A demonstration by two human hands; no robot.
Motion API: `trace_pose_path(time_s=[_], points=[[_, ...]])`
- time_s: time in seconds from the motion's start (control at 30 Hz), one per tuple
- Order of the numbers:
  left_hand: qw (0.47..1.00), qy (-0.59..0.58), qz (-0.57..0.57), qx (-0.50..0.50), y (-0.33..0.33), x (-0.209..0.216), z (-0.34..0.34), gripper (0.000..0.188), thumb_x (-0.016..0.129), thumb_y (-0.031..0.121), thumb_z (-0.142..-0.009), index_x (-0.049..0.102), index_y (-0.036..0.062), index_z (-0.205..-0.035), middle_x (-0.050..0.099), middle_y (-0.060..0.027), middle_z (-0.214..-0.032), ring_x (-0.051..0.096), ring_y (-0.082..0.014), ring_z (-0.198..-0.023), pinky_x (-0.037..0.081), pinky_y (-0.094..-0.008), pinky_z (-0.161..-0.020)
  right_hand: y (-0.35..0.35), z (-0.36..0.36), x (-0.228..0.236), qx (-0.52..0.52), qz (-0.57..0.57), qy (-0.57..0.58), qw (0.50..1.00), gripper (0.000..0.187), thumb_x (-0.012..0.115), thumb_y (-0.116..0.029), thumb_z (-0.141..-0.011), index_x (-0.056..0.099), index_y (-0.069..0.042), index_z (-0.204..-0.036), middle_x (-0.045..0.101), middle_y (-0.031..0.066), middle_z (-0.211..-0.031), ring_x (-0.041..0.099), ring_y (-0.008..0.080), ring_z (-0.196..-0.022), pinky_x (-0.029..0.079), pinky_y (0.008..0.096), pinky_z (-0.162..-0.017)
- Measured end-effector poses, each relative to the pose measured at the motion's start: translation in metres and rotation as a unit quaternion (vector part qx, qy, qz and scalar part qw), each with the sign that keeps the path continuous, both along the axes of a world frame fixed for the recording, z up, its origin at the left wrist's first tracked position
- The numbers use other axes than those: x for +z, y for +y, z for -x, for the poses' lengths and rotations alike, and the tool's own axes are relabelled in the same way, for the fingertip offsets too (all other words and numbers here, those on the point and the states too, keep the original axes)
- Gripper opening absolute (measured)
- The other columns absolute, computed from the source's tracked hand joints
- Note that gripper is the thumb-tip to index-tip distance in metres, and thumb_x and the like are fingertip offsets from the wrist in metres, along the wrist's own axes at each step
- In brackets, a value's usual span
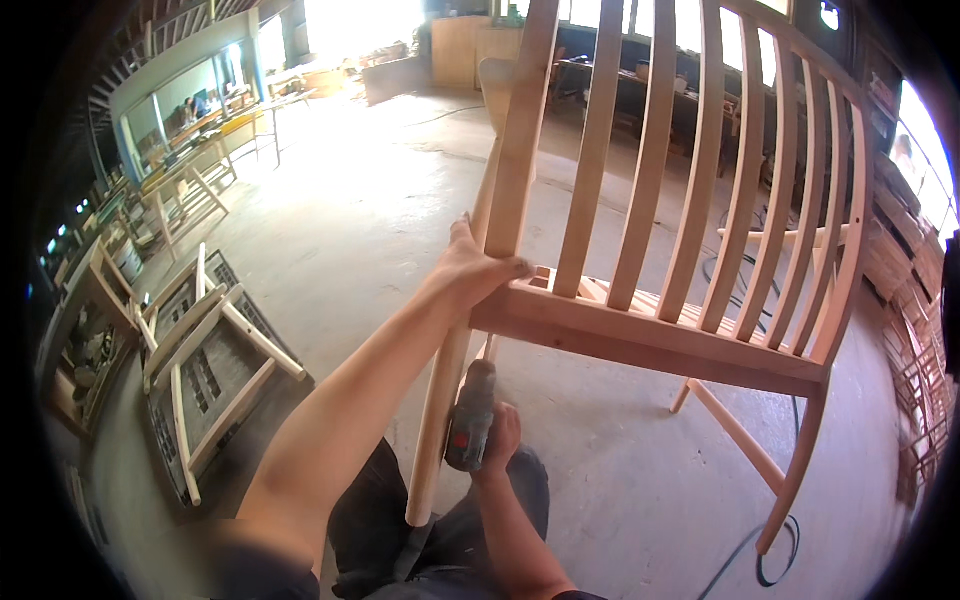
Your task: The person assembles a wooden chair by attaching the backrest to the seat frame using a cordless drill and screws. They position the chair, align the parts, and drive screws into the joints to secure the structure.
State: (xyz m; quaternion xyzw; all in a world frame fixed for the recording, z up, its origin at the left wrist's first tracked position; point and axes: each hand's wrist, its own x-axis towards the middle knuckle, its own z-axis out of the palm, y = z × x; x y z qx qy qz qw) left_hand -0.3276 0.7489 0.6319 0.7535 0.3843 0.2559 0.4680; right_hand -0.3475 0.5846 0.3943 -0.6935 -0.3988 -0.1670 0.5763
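A wooden chair with a slatted back (650,170) stands before me, its back toward me. My left hand (480,270) grips the left back post where it meets the lower rail (640,345), thumb laid over the joint. Below that rail my right hand (503,438) is wrapped round a dark power drill (472,420), held upright beside the chair's near left leg (440,430). The drill's nose points up toward the rail's underside. Its tip is too small to make out, and I cannot tell whether it touches the wood.
On the floor at left, wooden chair frames (215,390) lie on a dark slotted pallet. A green hose (780,560) coils by the chair's right leg. Stacked wooden parts (915,380) line the right side. Workbenches (640,85) stand at the back.
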Motion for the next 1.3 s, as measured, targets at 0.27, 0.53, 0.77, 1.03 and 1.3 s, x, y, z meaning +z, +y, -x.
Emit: trace_pose_path(time_s=[0.27,0.53,0.77,1.03,1.3], points=[[0.998,0.012,-0.011,0.052,-0.051,-0.010,0.006,0.105,0.083,0.054,-0.071,0.037,-0.0044,-0.145,0.062,-0.0206,-0.124,0.063,-0.0282,-0.114,0.051,-0.0375,-0.097,-0.035,0.004,-0.010,0.045,0.004,0.024,0.999,0.032,0.071,-0.009,-0.078,0.062,-0.007,-0.109,0.062,0.0107,-0.089,0.061,0.0337,-0.084,0.048,0.0433,-0.075],[0.995,0.021,-0.065,0.075,-0.061,-0.014,-0.001,0.094,0.078,0.056,-0.073,0.046,-0.0022,-0.139,0.067,-0.0187,-0.116,0.066,-0.0273,-0.109,0.052,-0.0366,-0.095,-0.043,-0.006,-0.020,0.063,0.011,0.003,0.998,0.041,0.070,-0.011,-0.080,0.062,-0.008,-0.120,0.062,0.0115,-0.089,0.060,0.0345,-0.083,0.045,0.0445,-0.074],[0.993,0.064,-0.067,0.073,-0.057,0.006,0.015,0.090,0.074,0.063,-0.078,0.046,0.0000,-0.136,0.071,-0.0211,-0.112,0.071,-0.0343,-0.106,0.054,-0.0420,-0.093,-0.031,0.004,-0.019,0.059,0.020,0.022,0.998,0.040,0.069,-0.010,-0.080,0.062,-0.008,-0.119,0.061,0.0106,-0.088,0.060,0.0341,-0.084,0.046,0.0445,-0.074],[0.999,0.051,-0.011,0.014,-0.048,-0.020,0.082,0.103,0.078,0.071,-0.074,0.043,-0.0010,-0.138,0.067,-0.0252,-0.122,0.066,-0.0376,-0.115,0.050,-0.0438,-0.102,-0.027,0.054,-0.087,0.176,-0.111,0.392,0.896,0.009,0.057,-0.011,-0.094,0.064,-0.007,-0.098,0.061,0.0095,-0.088,0.061,0.0264,-0.083,0.049,0.0390,-0.075],[0.974,-0.166,-0.146,0.047,-0.002,-0.035,0.121,0.141,0.086,0.069,-0.065,0.013,-0.0083,-0.157,0.040,-0.0343,-0.150,0.040,-0.0439,-0.143,0.033,-0.0466,-0.119,-0.015,0.113,-0.124,0.243,-0.187,0.600,0.739,0.034,0.042,-0.026,-0.105,0.062,-0.004,-0.090,0.063,0.0097,-0.086,0.065,0.0202,-0.077,0.054,0.0352,-0.071]])
